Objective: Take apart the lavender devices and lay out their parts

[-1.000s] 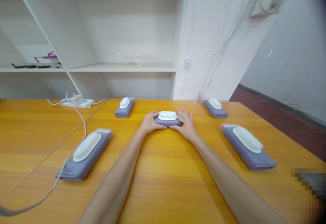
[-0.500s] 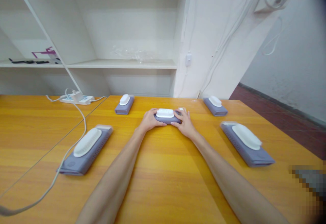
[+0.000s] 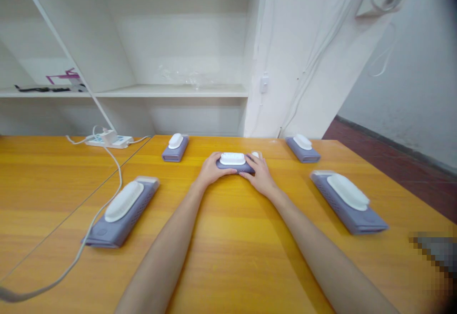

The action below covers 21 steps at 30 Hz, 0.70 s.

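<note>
A grey-purple flat device with a white ridged pad (image 3: 233, 160) lies across the far middle of the orange wooden table (image 3: 228, 247). My left hand (image 3: 210, 171) grips its left end, thumb in front. My right hand (image 3: 260, 173) grips its right end, fingers curled over the top. The device rests on the table between both hands.
Similar devices lie at the near left (image 3: 123, 211), near right (image 3: 348, 200), far left (image 3: 175, 146) and far right (image 3: 303, 147). A white power strip (image 3: 107, 140) sits at the far left, its cable (image 3: 103, 209) trailing toward me. White shelves stand behind.
My hands have closed on the ends of the middle device; the right fingers were spread a second ago. The device has moved slightly away from me.
</note>
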### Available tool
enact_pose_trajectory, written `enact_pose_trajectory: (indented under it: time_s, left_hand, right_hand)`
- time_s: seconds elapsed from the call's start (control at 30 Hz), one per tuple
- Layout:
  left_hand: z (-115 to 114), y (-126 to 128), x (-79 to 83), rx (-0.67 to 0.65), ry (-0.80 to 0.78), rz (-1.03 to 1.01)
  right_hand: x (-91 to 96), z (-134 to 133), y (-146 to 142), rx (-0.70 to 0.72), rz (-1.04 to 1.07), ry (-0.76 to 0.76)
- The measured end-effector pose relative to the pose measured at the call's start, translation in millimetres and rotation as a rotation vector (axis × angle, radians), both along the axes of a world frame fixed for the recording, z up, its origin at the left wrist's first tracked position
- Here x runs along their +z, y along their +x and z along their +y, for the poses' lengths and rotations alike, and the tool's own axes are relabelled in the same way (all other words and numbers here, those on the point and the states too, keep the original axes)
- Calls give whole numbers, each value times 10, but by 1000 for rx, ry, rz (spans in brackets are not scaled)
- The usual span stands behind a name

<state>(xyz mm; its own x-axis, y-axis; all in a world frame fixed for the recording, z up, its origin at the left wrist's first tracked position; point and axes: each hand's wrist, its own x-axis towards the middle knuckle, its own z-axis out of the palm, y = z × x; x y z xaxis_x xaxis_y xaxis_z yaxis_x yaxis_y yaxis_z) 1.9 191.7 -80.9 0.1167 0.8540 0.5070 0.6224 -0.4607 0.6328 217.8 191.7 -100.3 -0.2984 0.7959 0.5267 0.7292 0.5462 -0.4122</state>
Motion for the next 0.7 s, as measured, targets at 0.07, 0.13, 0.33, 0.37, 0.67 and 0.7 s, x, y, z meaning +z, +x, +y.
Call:
enact_pose_trajectory:
  time_s: [0.07,0.13,0.33,0.37,0.67,0.7]
  left_hand:
    - [-2,6,6,5,-12,-23]
    - [-2,9,11,19,-28,-62]
    - [-5,13,26,32,-70,-128]
    - [-7,14,29,30,-73,-133]
    - [-17,27,42,27,-75,-158]
    - [-17,27,43,26,-75,-157]
  right_hand:
    - [-9,7,4,5,-5,-1]
    - [-17,15,7,9,-5,-3]
    - [-11,5,10,13,9,0]
    - [-7,0,10,13,9,-2]
    - [0,-10,12,22,32,-5]
    - [1,-10,13,25,32,-7]
